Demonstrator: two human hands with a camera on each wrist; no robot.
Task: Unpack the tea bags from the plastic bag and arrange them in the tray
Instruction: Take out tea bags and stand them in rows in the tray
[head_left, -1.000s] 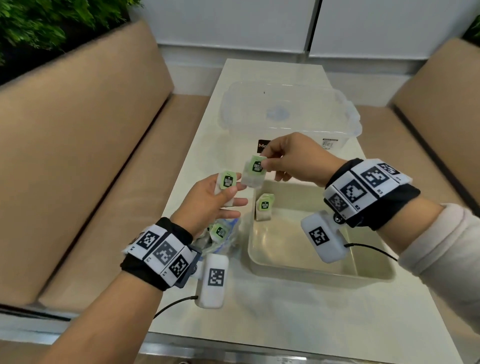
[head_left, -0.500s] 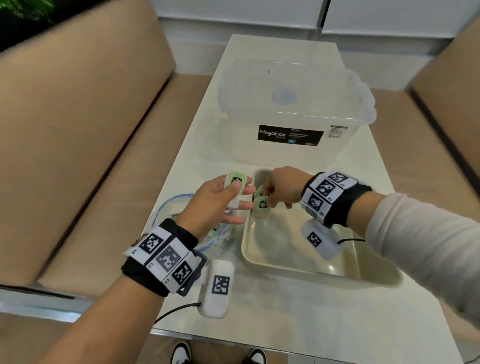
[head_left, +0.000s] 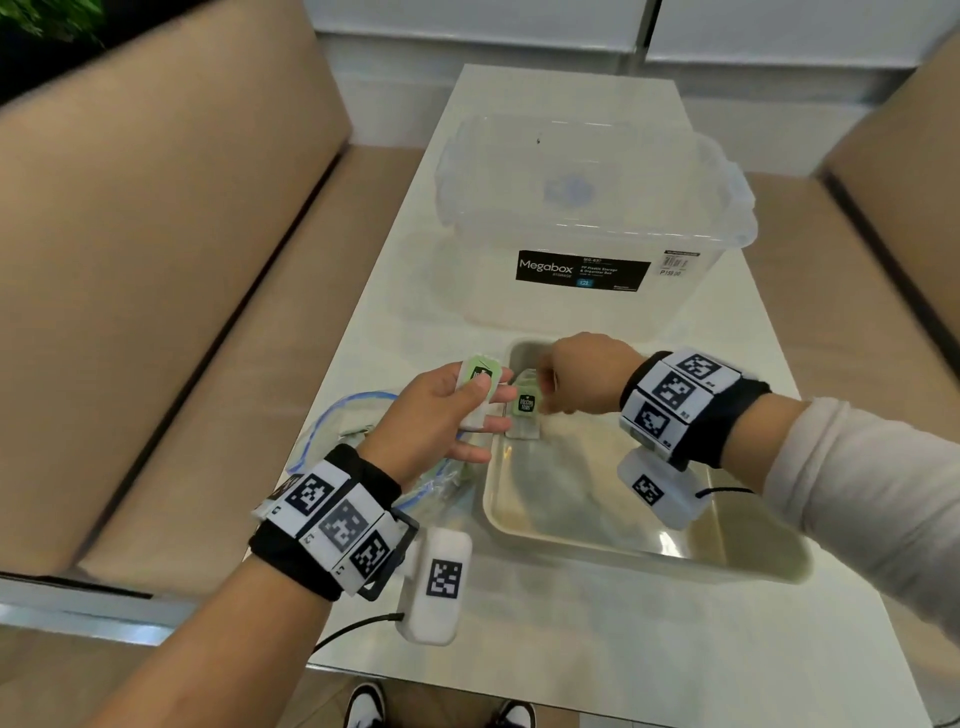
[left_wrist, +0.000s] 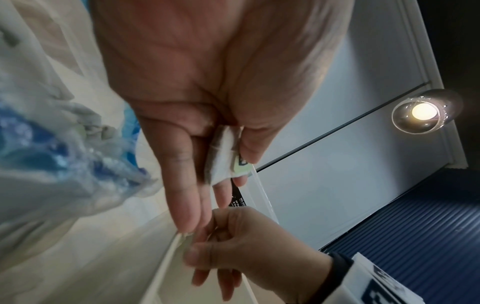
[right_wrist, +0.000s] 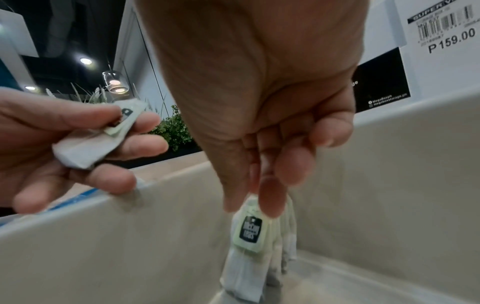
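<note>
My left hand (head_left: 483, 397) hovers over the plastic bag and pinches a white tea bag with a green tag (head_left: 479, 387) between thumb and fingers; the same tea bag (left_wrist: 223, 156) shows in the left wrist view. My right hand (head_left: 543, 387) reaches into the far left corner of the beige tray (head_left: 597, 530). Its thumb and finger pinch the top of a tea bag (right_wrist: 248, 234) that stands upright against another one in that corner. The clear plastic bag with a blue zip edge (head_left: 358, 431) lies left of the tray, partly hidden by my left hand.
A clear lidded storage box with a black Megabox label (head_left: 587, 223) stands just behind the tray. Tan benches (head_left: 156, 312) run along both sides of the narrow white table (head_left: 597, 649). My shoes show below the table's near edge.
My right hand carried its tea bag down from mid-air into the tray's far left corner, beside the one standing there. My left hand kept hold of its tea bag.
</note>
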